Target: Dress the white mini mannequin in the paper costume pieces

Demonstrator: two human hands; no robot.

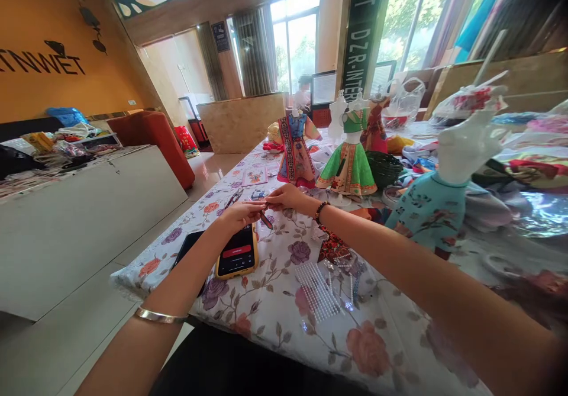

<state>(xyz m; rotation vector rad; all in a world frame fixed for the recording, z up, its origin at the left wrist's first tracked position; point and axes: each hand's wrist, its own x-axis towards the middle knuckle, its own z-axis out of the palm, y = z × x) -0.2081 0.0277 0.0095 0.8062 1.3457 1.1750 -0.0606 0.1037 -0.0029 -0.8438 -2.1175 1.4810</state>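
Note:
My left hand (243, 214) and my right hand (286, 199) meet above the table, fingertips pinched together. A short dark ribbon strip (266, 221) with an orange-red stripe hangs down from between them. Its upper end is hidden in the fingers. Under my left wrist lies a phone in a yellow case (237, 258), its screen lit with a red bar. A second dark phone (189, 248) is partly covered by my left forearm. Scissors (234, 197) rest just beyond my left hand.
Sheets of stick-on pearls (317, 292) and a red patterned cloth piece (332, 247) lie near my right forearm. Small mannequins wear a pink-and-blue dress (298, 153), a green outfit (350, 162) and a light-blue garment (437, 203). Fabrics and plastic bags crowd the right side.

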